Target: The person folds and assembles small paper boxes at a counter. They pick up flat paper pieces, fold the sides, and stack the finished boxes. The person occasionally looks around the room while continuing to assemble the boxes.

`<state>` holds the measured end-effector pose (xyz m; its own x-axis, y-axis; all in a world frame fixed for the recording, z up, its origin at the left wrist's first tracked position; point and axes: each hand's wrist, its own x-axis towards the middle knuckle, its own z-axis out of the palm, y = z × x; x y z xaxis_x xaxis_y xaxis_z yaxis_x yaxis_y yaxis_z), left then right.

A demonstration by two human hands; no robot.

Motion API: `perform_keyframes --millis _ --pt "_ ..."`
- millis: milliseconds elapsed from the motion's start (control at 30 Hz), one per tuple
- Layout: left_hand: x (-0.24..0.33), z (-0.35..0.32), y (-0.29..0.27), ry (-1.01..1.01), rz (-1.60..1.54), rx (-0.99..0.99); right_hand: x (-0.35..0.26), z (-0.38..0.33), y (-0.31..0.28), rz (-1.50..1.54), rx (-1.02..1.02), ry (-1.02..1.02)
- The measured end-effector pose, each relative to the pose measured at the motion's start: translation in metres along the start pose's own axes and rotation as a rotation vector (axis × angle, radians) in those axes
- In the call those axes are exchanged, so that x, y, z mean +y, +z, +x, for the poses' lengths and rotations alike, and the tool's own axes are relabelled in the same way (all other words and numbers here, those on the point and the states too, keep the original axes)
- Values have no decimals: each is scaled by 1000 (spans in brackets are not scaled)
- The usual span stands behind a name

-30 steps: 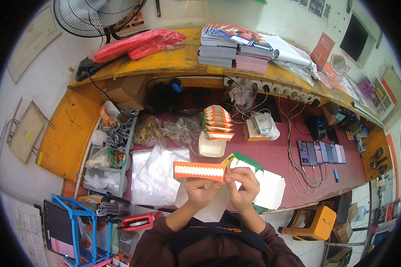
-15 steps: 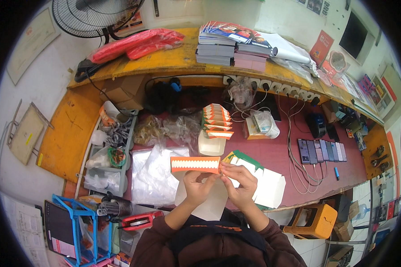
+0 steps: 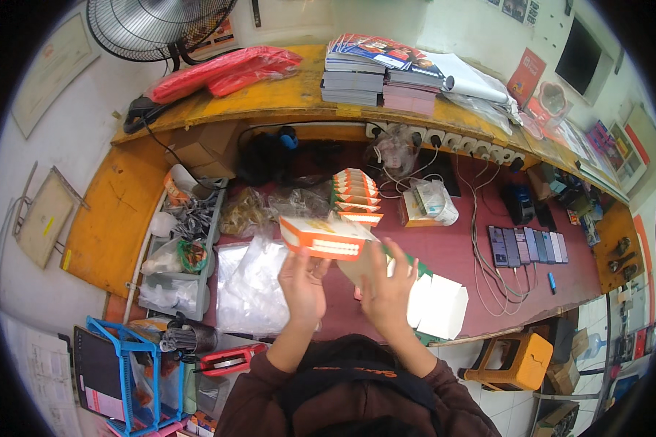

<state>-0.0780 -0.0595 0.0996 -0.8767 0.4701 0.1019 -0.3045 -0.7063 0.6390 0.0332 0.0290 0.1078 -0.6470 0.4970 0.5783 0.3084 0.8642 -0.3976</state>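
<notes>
Out in front of me is a folding paper food box (image 3: pixel 324 237) with orange sides, a row of white scallops and a pale panel hanging down at its right. My left hand (image 3: pixel 302 288) grips its left part from below, fingers closed on the cardboard. At the pale panel's right edge is my right hand (image 3: pixel 390 295), its fingers on the card and somewhat blurred. Just beyond stands a row of nested orange and green folded boxes (image 3: pixel 355 191). Flat white and green box blanks (image 3: pixel 442 306) lie to the right of my right hand.
Clear plastic bags (image 3: pixel 248 291) lie on the left, beside a grey divided tray (image 3: pixel 211 251) of packets. Several phones (image 3: pixel 528 246) and white cables spread across the right. A shelf with stacked booklets (image 3: pixel 351 84) runs along the back. An orange stool (image 3: pixel 514 362) stands lower right.
The box has risen and tipped, so its pale top face shows. My left hand has moved slightly left and up; my right hand has shifted from the box's corner to its pale panel.
</notes>
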Motion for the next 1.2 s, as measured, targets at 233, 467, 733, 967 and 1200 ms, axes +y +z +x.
perform_keyframes --millis 233,467,733,967,1200 --pt "3 10 -24 16 -144 -89 25 3 3 350 288 63" --pt "-32 -12 -5 142 303 -100 2 1 -1 282 279 -199" --pt "-47 -24 -26 543 1081 -270 7 5 3 696 124 215" --pt "-34 -28 -17 436 1046 -309 3 3 4 677 165 225" --pt "-25 -28 -8 225 983 -269 -1 -2 0 427 97 33"
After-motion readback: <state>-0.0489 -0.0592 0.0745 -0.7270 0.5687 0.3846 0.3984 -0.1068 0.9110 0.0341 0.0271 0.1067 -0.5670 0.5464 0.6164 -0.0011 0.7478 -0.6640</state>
